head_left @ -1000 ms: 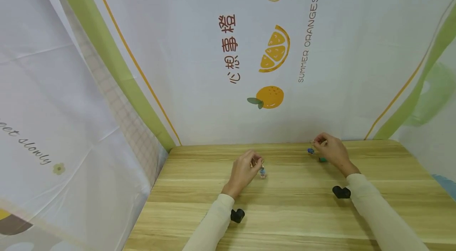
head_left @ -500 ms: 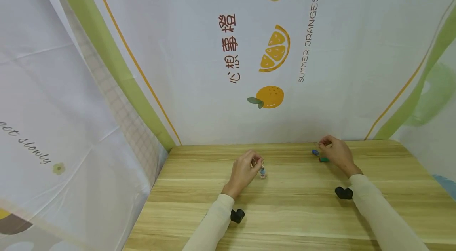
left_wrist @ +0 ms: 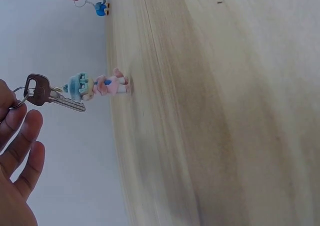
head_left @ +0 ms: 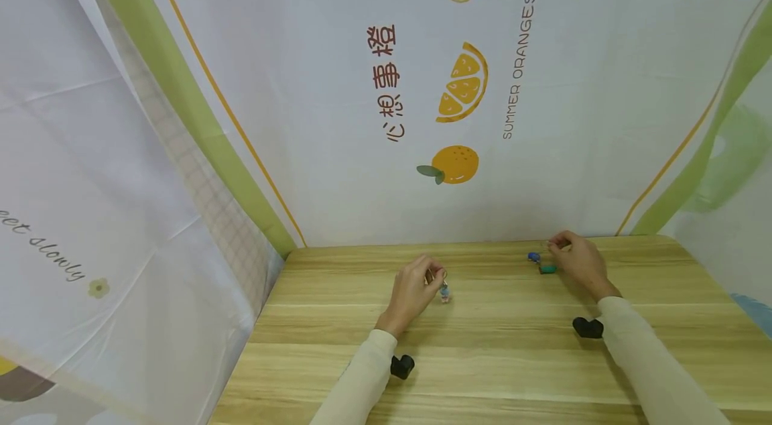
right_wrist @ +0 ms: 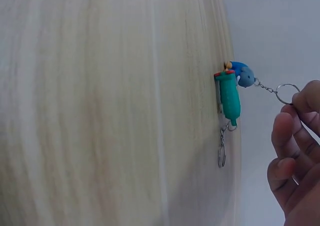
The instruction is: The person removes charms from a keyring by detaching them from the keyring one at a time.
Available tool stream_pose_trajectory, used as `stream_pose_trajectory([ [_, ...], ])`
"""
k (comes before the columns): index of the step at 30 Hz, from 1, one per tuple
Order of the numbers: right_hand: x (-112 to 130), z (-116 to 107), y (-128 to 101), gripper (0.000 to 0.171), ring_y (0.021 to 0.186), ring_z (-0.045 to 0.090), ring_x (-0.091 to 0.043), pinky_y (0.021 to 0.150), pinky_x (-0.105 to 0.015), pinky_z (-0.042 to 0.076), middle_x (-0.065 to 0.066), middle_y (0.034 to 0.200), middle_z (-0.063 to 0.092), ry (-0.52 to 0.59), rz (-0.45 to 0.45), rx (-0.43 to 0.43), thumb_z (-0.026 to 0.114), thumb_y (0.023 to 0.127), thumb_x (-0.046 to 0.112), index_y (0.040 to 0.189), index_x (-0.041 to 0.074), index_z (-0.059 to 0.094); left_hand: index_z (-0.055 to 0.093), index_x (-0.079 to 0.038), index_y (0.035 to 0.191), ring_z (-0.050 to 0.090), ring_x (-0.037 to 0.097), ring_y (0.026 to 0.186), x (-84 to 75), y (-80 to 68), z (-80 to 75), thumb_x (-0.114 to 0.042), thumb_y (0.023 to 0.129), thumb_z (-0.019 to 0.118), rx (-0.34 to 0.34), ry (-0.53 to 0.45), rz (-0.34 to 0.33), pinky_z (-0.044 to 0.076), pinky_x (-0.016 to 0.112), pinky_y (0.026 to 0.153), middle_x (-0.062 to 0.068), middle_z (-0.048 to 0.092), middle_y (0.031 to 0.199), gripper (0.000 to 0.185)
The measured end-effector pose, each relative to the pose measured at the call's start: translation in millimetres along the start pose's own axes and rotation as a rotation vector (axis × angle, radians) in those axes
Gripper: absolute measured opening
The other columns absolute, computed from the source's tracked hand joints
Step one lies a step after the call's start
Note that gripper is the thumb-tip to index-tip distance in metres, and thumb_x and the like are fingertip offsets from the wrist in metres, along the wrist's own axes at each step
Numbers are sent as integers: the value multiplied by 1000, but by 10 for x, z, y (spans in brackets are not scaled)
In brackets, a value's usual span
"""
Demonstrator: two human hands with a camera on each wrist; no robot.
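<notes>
Head view: left hand (head_left: 413,291) hovers over the middle of the wooden tabletop (head_left: 494,358), fingers curled, pinching a key ring from which a small figure charm (head_left: 445,293) hangs down to the wood. Right hand (head_left: 580,260) sits near the far edge, forearm angled inward, fingers pinching the ring of a blue charm (head_left: 533,257); a green charm (head_left: 547,269) lies just beside it. Behind stands a printed backdrop (head_left: 458,110) with oranges.

Left wrist view: brown-headed key (left_wrist: 52,96) and figure charm (left_wrist: 100,84) form one line, long axis running from the fingers (left_wrist: 22,136) toward the tabletop (left_wrist: 210,110), the figure's feet meeting the wood. The lower fingers lie loosely extended.

Right wrist view: green charm (right_wrist: 229,96) lies flat on the tabletop (right_wrist: 100,105), long axis parallel to the far edge, its own chain and ring trailing from one end. The blue charm (right_wrist: 242,73) touches its other end; its chain runs taut to the ring pinched by the curled fingers (right_wrist: 305,103).
</notes>
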State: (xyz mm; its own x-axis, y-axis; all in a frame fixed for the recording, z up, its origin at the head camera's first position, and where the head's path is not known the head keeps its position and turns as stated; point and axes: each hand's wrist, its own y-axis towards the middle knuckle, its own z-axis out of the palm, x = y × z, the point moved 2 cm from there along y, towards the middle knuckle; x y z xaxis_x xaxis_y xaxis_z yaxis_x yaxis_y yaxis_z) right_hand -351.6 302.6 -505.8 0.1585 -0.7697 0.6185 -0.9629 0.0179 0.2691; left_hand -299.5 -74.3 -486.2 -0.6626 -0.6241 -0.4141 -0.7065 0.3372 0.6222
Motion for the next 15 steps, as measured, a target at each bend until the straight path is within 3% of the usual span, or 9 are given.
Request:
stream_pose_trajectory([
  [10, -121, -12, -16, 29, 81, 66, -24, 62, -31, 44, -21, 109, 75, -18, 22, -26, 62, 106, 26, 117, 1, 71, 76, -11, 101, 62, 7, 70, 6, -7, 13, -12, 102, 71, 13, 5, -15, 45, 12, 59, -2, 72, 87, 5],
  [15, -179, -23, -29, 32, 89, 70, -32, 64, -33, 46, -22, 111, 75, -28, 58, -8, 61, 107, 27, 120, -1, 70, 76, -11, 101, 62, 7, 70, 6, -6, 17, -13, 102, 71, 11, 4, -15, 44, 12, 59, -2, 71, 87, 6],
])
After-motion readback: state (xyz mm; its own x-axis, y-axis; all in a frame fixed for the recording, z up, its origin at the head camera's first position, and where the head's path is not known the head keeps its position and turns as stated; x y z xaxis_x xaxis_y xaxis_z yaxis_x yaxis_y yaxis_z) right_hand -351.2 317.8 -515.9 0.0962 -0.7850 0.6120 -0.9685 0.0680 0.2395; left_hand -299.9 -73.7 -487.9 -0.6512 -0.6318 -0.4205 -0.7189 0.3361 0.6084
